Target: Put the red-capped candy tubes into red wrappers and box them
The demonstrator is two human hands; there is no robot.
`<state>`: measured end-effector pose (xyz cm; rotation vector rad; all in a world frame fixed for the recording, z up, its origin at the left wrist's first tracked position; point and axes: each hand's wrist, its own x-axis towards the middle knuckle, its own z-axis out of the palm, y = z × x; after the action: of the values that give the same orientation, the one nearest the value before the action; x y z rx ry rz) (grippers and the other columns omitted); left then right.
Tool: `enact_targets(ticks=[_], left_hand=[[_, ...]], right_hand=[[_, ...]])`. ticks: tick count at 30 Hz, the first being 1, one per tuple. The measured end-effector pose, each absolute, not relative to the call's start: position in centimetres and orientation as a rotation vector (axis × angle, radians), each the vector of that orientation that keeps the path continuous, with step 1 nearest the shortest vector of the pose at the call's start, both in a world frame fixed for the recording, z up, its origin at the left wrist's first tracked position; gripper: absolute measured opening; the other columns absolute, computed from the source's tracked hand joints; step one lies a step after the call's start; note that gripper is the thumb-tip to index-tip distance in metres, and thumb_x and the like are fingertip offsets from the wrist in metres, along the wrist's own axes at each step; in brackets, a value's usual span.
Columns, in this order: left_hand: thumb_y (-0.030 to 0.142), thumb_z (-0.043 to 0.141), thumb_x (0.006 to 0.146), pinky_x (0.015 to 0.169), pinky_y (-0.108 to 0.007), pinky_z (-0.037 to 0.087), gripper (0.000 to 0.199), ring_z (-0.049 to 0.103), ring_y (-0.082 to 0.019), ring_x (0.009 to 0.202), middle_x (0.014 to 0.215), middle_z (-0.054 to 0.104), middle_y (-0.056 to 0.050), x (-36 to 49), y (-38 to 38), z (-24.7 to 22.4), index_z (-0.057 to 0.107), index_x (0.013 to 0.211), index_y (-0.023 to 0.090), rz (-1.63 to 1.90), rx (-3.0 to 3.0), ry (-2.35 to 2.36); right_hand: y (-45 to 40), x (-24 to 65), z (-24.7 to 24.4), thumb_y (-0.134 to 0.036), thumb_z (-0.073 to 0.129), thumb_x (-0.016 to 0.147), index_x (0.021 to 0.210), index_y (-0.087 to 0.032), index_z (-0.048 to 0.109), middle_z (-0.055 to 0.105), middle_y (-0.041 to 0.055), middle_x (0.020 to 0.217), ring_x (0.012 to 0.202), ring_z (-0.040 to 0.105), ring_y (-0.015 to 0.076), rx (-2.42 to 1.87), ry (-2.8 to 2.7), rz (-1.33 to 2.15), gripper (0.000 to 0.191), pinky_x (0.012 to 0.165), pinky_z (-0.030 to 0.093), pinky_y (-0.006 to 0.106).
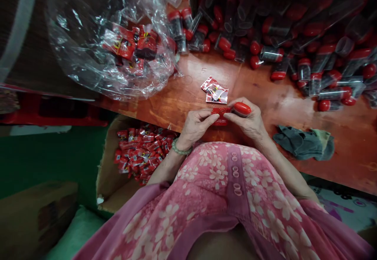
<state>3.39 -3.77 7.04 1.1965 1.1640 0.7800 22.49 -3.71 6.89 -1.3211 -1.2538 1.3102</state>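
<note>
Pink floral clothing (pixel 206 173) is filling the foreground. Over the wooden table (pixel 250 79), the left hand (pixel 196 125) is pinching one end of a red packet (pixel 220 121), thumb against curled fingers; the right hand (pixel 249 124) is pinching the other end while keeping a glossy red cap (pixel 242 108) against its fingers. Pale print is showing on the packet, too small to read. Printed sachets (pixel 217 93) are lying just beyond. Leftward, a cardboard box (pixel 103 165) and a clear bag (pixel 79 63) are holding red packages; red-capped tubes (pixel 272 54) are lying heaped at right.
</note>
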Motion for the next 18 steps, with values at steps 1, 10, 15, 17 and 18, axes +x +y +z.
enact_targets(ticks=[1,10,15,17,18], left_hand=[[0.043,0.073,0.084,0.074,-0.026,0.054,0.028,0.067,-0.014,0.074,0.082,0.078,-0.002,3.5,-3.7,7.0,0.080,0.079,0.016,0.786,1.185,1.169],[0.035,0.083,0.080,0.069,-0.026,0.057,0.018,0.072,-0.013,0.070,0.079,0.079,-0.004,3.7,-3.5,5.8,0.077,0.077,0.018,1.093,1.586,1.118],[0.032,0.079,0.084,0.075,-0.027,0.057,0.015,0.072,-0.014,0.077,0.084,0.079,-0.005,3.4,-3.4,6.4,0.076,0.086,0.018,1.148,1.883,1.113],[0.031,0.077,0.086,0.076,-0.028,0.056,0.014,0.072,-0.015,0.079,0.085,0.078,-0.005,3.4,-3.4,6.6,0.075,0.087,0.018,1.145,1.953,1.085],[0.031,0.076,0.087,0.076,-0.028,0.055,0.013,0.072,-0.015,0.079,0.086,0.078,-0.005,3.4,-3.4,6.6,0.075,0.089,0.018,1.140,1.984,1.066]], right_hand=[[-3.8,22.5,6.9,-0.050,0.085,0.071,0.087,-0.023,0.065,0.065,-0.0031,0.080,0.073,0.059,0.0138,-1.325,-1.253,1.316,0.038,0.071,0.051,0.029],[-4.2,24.9,8.3,-0.044,0.082,0.077,0.108,-0.024,0.061,0.074,0.0021,0.102,0.089,0.070,0.0173,-1.312,-1.317,1.527,0.042,0.083,0.056,0.033],[-3.7,28.2,10.8,-0.045,0.073,0.088,0.109,-0.023,0.064,0.071,0.0037,0.102,0.085,0.064,0.0190,-1.498,-1.826,1.226,0.031,0.077,0.051,0.033],[-3.5,28.6,12.1,-0.043,0.068,0.092,0.105,-0.023,0.067,0.071,0.0052,0.102,0.091,0.065,0.0221,-1.447,-2.012,1.169,0.025,0.080,0.051,0.034],[-3.5,28.5,12.7,-0.042,0.065,0.094,0.105,-0.023,0.068,0.071,0.0060,0.105,0.095,0.065,0.0235,-1.397,-2.087,1.167,0.022,0.083,0.051,0.036]])
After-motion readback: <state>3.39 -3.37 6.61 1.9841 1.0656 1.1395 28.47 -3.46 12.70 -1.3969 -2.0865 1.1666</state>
